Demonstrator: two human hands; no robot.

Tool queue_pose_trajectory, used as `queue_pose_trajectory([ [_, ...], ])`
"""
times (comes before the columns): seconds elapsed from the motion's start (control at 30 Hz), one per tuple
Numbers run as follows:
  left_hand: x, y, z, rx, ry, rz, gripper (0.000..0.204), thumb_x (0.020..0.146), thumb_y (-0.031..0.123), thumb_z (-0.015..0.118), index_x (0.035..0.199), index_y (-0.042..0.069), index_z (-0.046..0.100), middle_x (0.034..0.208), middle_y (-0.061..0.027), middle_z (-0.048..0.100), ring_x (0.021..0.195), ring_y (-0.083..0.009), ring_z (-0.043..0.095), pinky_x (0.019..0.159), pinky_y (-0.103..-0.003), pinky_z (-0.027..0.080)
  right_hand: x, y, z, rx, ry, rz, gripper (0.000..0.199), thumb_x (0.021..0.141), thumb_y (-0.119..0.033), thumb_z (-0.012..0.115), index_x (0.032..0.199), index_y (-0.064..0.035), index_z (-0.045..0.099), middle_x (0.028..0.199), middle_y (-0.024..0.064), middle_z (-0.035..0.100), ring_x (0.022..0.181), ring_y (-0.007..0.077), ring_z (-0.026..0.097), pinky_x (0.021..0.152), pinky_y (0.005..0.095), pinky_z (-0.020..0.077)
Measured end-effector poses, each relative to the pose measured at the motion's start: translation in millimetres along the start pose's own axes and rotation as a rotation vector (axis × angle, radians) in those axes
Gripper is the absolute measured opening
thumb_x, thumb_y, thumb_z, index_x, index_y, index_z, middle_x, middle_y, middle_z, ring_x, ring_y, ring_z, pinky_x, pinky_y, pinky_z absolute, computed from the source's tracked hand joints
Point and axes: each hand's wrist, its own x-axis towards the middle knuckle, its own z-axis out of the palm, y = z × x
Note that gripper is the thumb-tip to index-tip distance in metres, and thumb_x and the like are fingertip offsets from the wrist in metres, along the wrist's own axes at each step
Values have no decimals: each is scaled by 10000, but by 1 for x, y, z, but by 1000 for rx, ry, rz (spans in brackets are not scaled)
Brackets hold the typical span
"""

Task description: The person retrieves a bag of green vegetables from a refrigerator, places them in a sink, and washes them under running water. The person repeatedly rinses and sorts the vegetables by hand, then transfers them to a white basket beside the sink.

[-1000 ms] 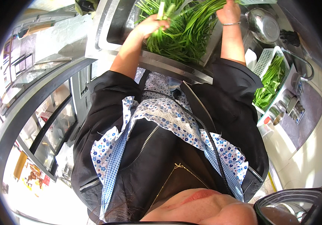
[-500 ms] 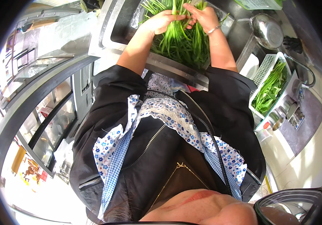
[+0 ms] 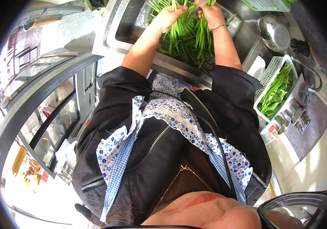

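Note:
A mass of long, thin garlic chives (image 3: pixel 188 42) lies in the stainless steel sink (image 3: pixel 127 45) in front of me. My left hand (image 3: pixel 171 17) is closed around some of the stalks near the top edge of the view, with leaves hanging down below it. Close by on the right, my right hand (image 3: pixel 212 16) pinches another bunch, its leaves trailing toward the near wall of the sink. A pale, blurred patch shows between the two hands, and I cannot make out what it is.
Right of the sink rests a shiny metal bowl (image 3: pixel 274 33). Nearer, a white perforated basket (image 3: pixel 264 84) holds leafy greens (image 3: pixel 276 91), with small metal containers (image 3: pixel 300 116) beside it. A green-and-white tub (image 3: pixel 268 4) sits at the far right. A dark-framed glass cabinet (image 3: pixel 53 129) stands at left.
Both hands have shifted slightly toward the top of the view, still gripping chives. The gap between them has opened a little, and the whole view has moved slightly.

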Motion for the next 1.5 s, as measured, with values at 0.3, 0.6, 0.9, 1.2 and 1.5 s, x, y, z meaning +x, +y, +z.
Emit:
queue_pose_trajectory([
  [0.3,-34,45,-37,-707,-140,190,142,926,220,499,920,82,463,810,-30,482,837,-168,507,771,-306,443,17,15,-46,342,40,-118,290,918,-301,581,878,-15,604,731,83,645,617,188,606,578,296,485],
  [0.6,-10,36,-10,-91,-289,-123,228,935,140,515,1031,-44,609,886,-120,649,784,-185,622,800,-303,485,-7,-22,-4,-38,-258,-72,183,849,-209,670,847,-27,663,680,24,625,551,100,545,500,237,416],
  [0.9,-20,13,-31,248,-297,-152,181,901,59,503,1018,-38,602,1036,-131,643,721,-123,560,659,-259,481,34,-3,-48,356,40,-93,244,881,-273,641,818,-38,621,752,78,640,674,174,606,618,308,494],
  [1.2,-15,-24,-103,240,388,-237,172,910,55,481,934,-25,631,708,-50,588,623,-126,533,587,-281,477,27,-57,-164,562,-55,-26,215,920,-236,582,850,-47,508,705,30,455,676,170,452,796,402,436],
  [1.5,-14,14,8,542,-47,-87,204,903,35,477,1055,-54,580,751,-26,547,675,-114,509,613,-224,431,-16,-17,-18,-40,-224,12,154,862,-180,651,846,-29,626,681,42,594,545,141,556,496,277,471],
])
